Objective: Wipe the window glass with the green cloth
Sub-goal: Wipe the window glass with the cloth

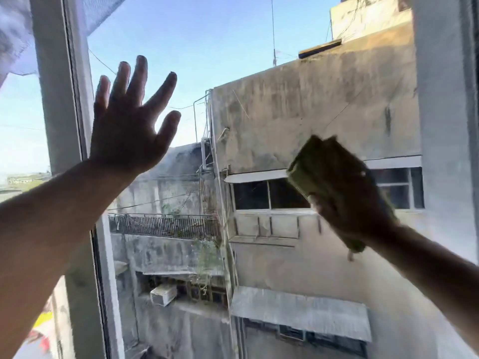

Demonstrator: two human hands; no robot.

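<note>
The window glass (233, 60) fills most of the view, with sky and grey buildings behind it. My right hand (355, 203) presses a folded green cloth (308, 169) flat against the pane at the middle right; the cloth sticks out past my fingers to the upper left and a scrap of it shows below my wrist. My left hand (129, 120) is raised at the upper left with its fingers spread wide, palm toward the glass beside the frame. It holds nothing.
A white vertical window frame (59, 99) stands at the left, my left forearm crossing it. Another white frame edge (440, 99) runs down the right side. A mesh screen or net (15, 29) hangs at the top left corner.
</note>
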